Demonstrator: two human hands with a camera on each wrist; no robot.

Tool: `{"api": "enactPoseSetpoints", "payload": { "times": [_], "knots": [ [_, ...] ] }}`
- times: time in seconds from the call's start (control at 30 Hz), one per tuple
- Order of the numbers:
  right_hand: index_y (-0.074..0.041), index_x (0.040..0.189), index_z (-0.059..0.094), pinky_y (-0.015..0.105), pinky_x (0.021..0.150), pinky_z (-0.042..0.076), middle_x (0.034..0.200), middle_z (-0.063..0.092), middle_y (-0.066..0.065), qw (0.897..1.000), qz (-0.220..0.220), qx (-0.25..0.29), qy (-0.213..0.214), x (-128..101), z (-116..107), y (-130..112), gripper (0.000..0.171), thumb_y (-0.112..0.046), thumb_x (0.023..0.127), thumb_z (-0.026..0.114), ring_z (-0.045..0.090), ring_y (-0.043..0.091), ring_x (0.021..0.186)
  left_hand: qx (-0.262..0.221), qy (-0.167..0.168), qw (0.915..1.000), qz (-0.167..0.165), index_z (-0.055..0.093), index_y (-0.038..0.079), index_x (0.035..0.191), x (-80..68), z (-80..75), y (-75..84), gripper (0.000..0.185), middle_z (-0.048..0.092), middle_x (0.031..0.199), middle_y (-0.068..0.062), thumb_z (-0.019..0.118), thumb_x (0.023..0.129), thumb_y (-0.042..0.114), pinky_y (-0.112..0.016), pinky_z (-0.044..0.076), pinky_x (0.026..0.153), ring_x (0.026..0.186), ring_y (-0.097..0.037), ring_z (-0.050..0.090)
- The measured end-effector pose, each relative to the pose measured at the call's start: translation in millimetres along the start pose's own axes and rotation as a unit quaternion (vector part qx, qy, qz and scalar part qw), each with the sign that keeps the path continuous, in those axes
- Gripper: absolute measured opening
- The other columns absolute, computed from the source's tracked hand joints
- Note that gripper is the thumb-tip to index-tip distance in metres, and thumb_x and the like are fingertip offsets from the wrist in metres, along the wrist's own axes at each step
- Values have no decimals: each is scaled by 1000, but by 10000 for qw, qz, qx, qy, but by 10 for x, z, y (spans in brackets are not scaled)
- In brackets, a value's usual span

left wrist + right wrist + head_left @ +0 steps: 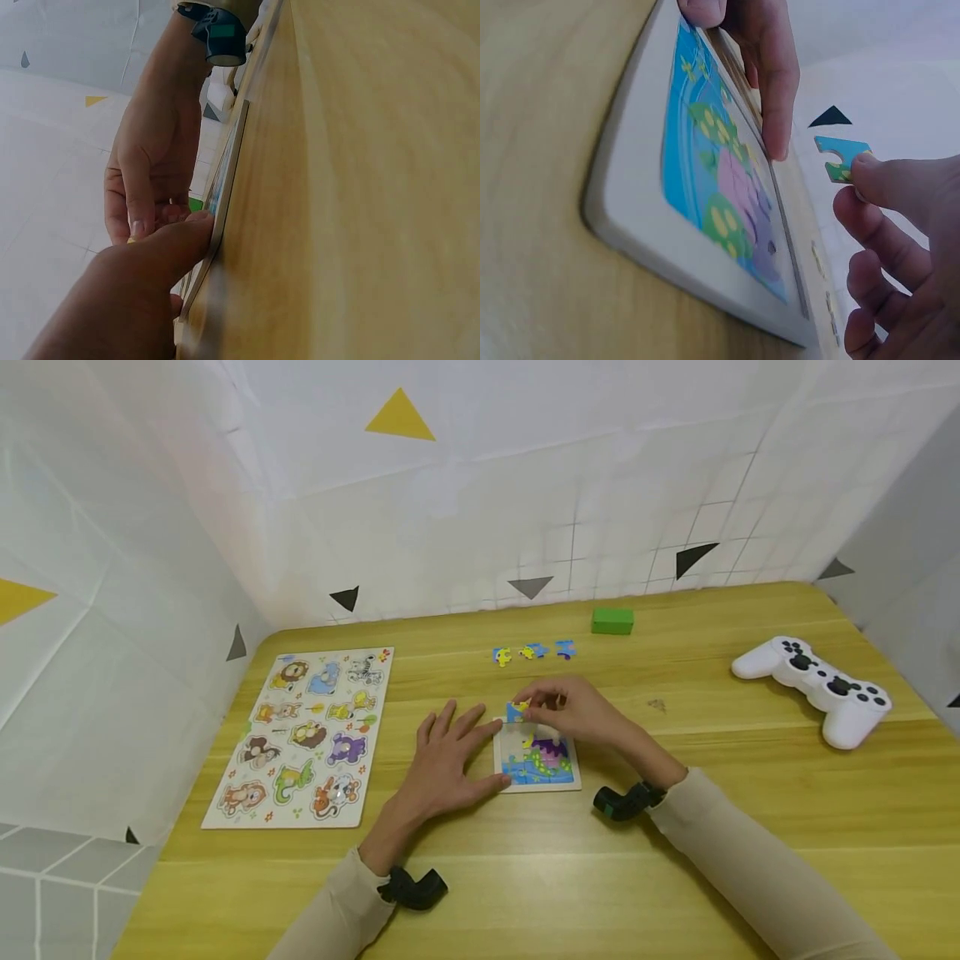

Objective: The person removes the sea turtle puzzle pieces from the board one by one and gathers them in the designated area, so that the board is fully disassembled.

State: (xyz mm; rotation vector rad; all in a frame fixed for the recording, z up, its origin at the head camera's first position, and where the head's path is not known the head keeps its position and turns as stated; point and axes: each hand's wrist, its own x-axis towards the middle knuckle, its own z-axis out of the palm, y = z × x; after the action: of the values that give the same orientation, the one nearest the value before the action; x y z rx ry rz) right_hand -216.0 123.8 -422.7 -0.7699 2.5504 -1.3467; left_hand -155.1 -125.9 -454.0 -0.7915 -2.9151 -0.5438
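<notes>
A small jigsaw tray (pixel 540 789) with a pale rim lies on the table, its lower and right parts filled with blue, green, pink and purple pieces. At its upper left, bare tray bottom shows. My left hand (pixel 447 764) is spread flat beside it, thumb and index fingertip at the tray's left edge. My right hand (pixel 573 710) pinches a jigsaw piece (pixel 840 156) between thumb and index finger. The piece is blue with green and yellow, held up over the tray's top left edge. The other fingers of that hand curl loosely.
Loose jigsaw pieces (pixel 566 649) lie beyond the tray, near a green block (pixel 612 622). An animal puzzle board (pixel 300 735) occupies the left side of the table. To the right rests a white game controller (pixel 813 685). A white wall covering (pixel 450 527) rises behind the table.
</notes>
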Motion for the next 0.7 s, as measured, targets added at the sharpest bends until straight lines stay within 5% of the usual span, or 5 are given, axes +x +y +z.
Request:
{"api": "enactPoseSetpoints", "payload": {
  "times": [0.4, 0.7],
  "knots": [
    [-20, 107, 73, 27, 67, 47, 87, 68, 1, 9990, 241, 12, 370, 165, 4, 147, 18, -18, 90, 67, 56, 18, 76, 30, 8, 10000, 1, 40, 39, 145, 4, 9, -18, 76, 31, 158, 3, 52, 80, 74, -60, 8, 115, 150, -37, 13],
    [-17, 108, 73, 29, 68, 47, 85, 67, 1, 9979, 230, -595, 144, 450, 17, 130, 20, -16, 90, 65, 55, 16, 76, 11, 5, 10000, 40, 40, 39, 145, -4, 10, -21, 75, 31, 158, 3, 51, 80, 74, -61, 8, 115, 150, -38, 13]
  ]
}}
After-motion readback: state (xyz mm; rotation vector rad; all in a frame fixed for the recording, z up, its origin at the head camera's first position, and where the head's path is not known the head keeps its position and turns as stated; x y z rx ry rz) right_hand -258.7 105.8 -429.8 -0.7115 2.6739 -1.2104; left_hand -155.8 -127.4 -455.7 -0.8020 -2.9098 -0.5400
